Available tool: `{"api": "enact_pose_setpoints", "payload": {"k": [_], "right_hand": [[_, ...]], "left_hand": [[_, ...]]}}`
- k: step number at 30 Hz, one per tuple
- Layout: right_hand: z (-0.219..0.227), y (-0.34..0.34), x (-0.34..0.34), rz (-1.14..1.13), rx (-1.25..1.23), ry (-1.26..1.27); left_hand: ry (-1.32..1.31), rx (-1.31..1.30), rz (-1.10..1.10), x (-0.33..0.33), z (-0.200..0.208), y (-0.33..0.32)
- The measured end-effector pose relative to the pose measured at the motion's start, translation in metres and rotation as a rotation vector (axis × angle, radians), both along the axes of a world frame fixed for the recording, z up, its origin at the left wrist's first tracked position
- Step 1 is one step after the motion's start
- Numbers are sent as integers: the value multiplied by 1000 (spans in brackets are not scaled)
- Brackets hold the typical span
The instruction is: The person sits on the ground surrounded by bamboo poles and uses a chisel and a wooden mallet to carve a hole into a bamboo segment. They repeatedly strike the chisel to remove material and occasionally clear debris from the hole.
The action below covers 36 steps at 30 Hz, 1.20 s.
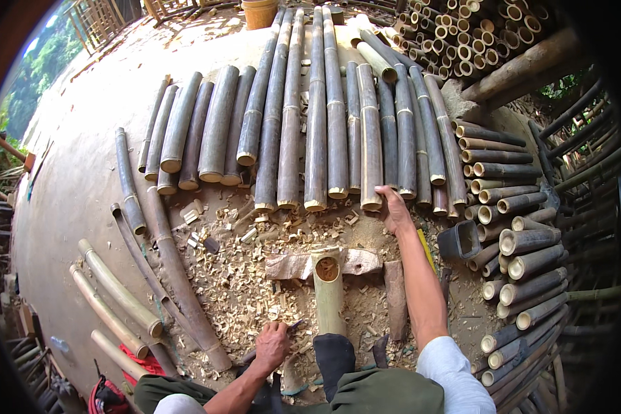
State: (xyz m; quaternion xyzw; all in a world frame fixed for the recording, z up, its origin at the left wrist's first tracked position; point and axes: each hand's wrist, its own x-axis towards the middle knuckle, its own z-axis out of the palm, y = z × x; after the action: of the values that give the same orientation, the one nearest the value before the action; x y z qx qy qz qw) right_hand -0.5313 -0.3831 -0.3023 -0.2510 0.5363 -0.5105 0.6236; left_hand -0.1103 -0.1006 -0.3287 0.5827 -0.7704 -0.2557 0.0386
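Reaching forward, my right hand has its fingers against the near end of a dark bamboo pole, seemingly gripping its edge. That pole lies in a row of dark bamboo poles pointing away from me. Low and near, my left hand is closed around a thin dark tool; only a narrow tip shows past the fingers. Between my hands a pale green bamboo section leans on a rough wooden block. Its open end faces up and holds shavings. Its lower end meets my dark-clad leg.
Wood chips litter the ground. Cut bamboo tubes are stacked at right beside a black plastic container. More bamboo ends are piled at far right. Loose pale bamboo pieces lie at left. An orange-brown bucket stands far off.
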Motion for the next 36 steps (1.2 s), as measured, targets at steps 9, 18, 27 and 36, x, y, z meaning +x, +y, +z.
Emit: {"api": "enact_pose_setpoints", "payload": {"k": [9, 18, 27, 36], "right_hand": [[34, 58, -18, -211, -135, 234], [9, 21, 8, -352, 53, 1020], [2, -27, -8, -281, 5, 1070], [-8, 195, -16, -394, 64, 912]], "left_hand": [[65, -26, 610, 47, 18, -72], [242, -114, 667, 47, 47, -93], [1686, 438, 365, -53, 219, -107], [1991, 420, -257, -73, 342, -63]]}}
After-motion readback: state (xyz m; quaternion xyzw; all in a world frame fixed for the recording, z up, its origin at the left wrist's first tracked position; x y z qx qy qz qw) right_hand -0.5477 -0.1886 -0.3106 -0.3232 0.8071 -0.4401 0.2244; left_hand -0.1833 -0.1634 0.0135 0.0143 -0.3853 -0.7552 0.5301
